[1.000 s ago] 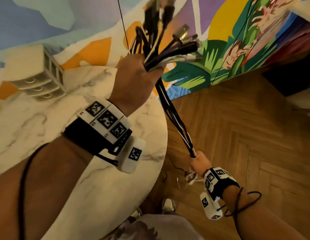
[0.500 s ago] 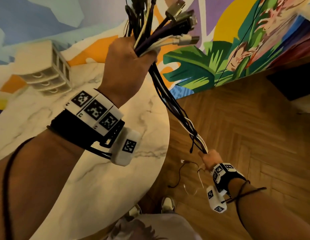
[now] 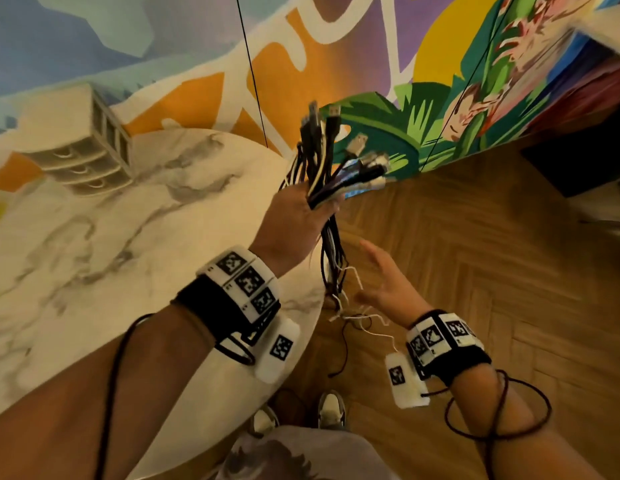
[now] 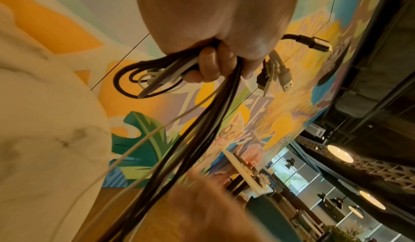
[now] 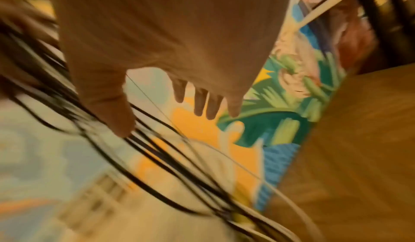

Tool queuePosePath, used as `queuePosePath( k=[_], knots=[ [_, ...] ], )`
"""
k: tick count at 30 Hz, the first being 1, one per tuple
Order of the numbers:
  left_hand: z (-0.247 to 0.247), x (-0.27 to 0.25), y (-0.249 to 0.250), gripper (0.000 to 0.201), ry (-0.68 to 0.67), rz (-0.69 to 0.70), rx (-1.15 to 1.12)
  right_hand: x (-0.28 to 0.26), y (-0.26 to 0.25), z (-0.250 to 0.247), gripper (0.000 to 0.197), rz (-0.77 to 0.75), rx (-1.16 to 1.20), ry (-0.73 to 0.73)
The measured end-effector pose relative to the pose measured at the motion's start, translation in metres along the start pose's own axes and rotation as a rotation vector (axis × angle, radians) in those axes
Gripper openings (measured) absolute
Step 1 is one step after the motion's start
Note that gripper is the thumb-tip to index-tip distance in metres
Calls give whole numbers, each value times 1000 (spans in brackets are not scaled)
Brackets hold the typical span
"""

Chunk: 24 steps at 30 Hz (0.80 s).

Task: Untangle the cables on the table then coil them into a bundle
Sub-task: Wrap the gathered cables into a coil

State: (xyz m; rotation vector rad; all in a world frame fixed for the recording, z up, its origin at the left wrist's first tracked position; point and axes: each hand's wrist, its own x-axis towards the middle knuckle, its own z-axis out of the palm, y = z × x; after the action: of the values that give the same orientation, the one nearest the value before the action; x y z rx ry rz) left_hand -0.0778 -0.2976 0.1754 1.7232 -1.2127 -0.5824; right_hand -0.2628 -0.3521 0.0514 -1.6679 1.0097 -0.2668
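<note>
1. Left hand (image 3: 294,223) is fisted round the cables (image 3: 331,258) just below the plug ends (image 3: 353,157). The plugs fan out above the fist; the strands hang down off the right edge of the tabletop (image 3: 104,244) toward the wood floor (image 3: 474,271).
2. Right hand (image 3: 384,282) is spread wide with straight fingers and holds nothing. It sits just right of the hanging strands; the thumb (image 5: 116,118) looks to be against them, but the right wrist view is too blurred to be sure.
3. Step in hand, as I read it: regrip the hanging part low down and start the first loop.
4. Keep the left fist tight so the plug ends stay level. If one slips, the bundle ends go uneven.
5. Gather all strands with the right hand, thin white ones (image 3: 350,282) included. They splay out from the black ones near the bottom and are easy to miss.
6. Loose tails (image 3: 343,344) trail lower, near the shoes (image 3: 331,408). Lift them clear before looping so they don't snag underfoot.
7. A small loop (image 4: 143,79) already sits left of the fist. Match new loops to it and lay them into the left hand one by one.
8. Don't pull hard, since any crossed strands would tighten into a knot.
</note>
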Motion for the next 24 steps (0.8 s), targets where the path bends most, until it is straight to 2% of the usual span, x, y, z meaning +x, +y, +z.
queuePosePath(
  k=[2,3,6,8,9,11,13,15,17,20,22,24],
  knots=[
    [9,-6,-6,14,-37,-17,15,1,-51,10,85,-164,77,-1],
    [13,-8,-7,15,-59,-28,27,4,-66,17,74,-213,68,2],
    [17,-8,-13,36,-113,-81,90,17,-91,37,29,-192,102,2],
    [6,-5,-14,37,-126,-110,85,24,-84,39,11,-161,105,82],
    [-3,-4,-15,34,-115,-121,90,28,-74,35,10,-141,93,166],
    [-26,-2,-15,34,-48,-146,141,30,-46,19,19,-81,75,365],
    [-49,2,-17,40,67,-184,154,25,-13,0,34,26,-25,458],
    [-69,9,-18,39,189,-237,82,21,25,-13,36,210,-269,378],
    [-82,15,-15,34,264,-248,-153,15,53,-17,31,378,-551,235],
    [-80,15,-4,43,260,-213,-497,9,74,-9,31,532,-660,30],
    [-67,9,5,49,212,-212,-580,10,72,2,35,527,-666,-102],
    [-53,2,8,50,150,-226,-648,15,60,12,49,410,-697,-189]
  ],
)
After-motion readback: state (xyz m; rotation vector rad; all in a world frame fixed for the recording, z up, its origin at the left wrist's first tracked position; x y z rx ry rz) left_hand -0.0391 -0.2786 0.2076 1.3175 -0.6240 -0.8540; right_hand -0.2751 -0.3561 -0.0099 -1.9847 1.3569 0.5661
